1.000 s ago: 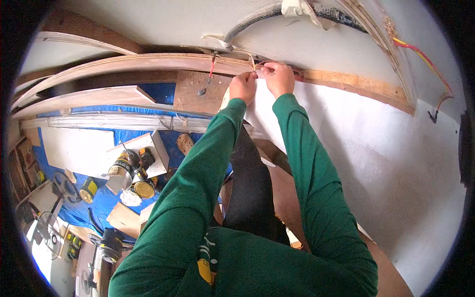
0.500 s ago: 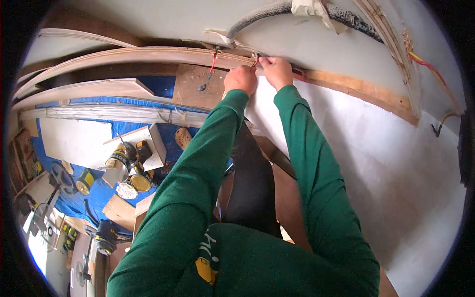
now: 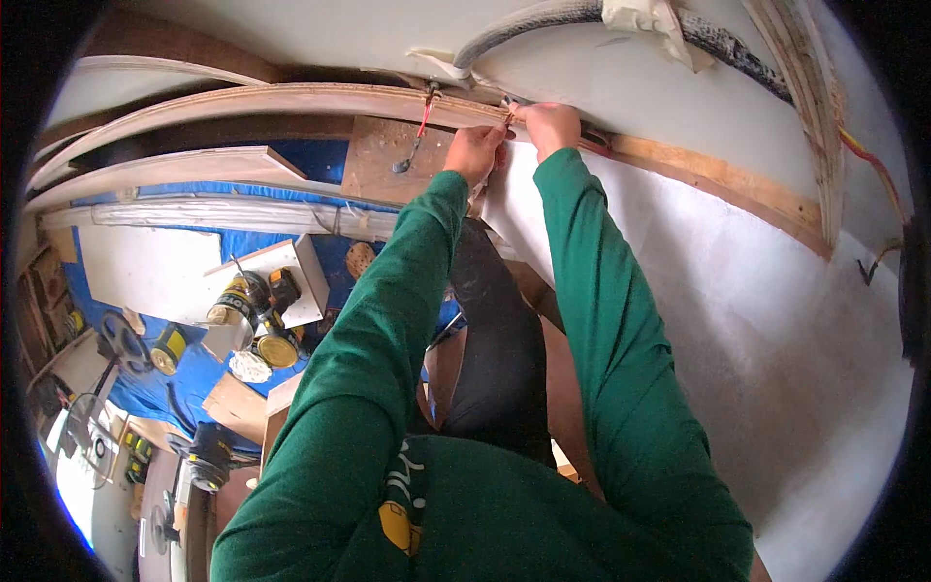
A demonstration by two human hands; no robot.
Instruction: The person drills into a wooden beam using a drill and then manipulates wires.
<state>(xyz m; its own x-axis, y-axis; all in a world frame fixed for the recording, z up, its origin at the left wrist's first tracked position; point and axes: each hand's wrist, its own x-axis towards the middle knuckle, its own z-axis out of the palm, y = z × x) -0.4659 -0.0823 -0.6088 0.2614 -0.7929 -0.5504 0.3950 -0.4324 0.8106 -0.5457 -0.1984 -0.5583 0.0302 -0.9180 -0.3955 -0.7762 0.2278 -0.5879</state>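
Both arms reach up to a curved wooden batten [image 3: 320,100] at the top of the white panel [image 3: 630,233]. Thin reddish wires [image 3: 507,117] come out at the batten's edge, between my hands. My left hand [image 3: 472,153] is closed, thumb and fingers pinching the wires from below. Just above and to its right, my right hand [image 3: 551,127] is closed on them near the batten; its fingertips are partly hidden. Left of my hands, a separate red wire [image 3: 426,114] hangs loose from a hole, with a dark end piece [image 3: 401,167].
A grey corrugated hose [image 3: 529,21] curves overhead, held by tape. Red and yellow wires [image 3: 866,160] hang at the right. Below left, a cordless drill [image 3: 276,303], cans and a white box [image 3: 308,276] stand on blue sheeting [image 3: 194,373]. Wrapped long strips [image 3: 233,215] lie behind them.
My left hand has turned and dropped slightly, its thumb and fingers now showing. My right hand has shifted a little up and right against the batten. The view has moved slightly.
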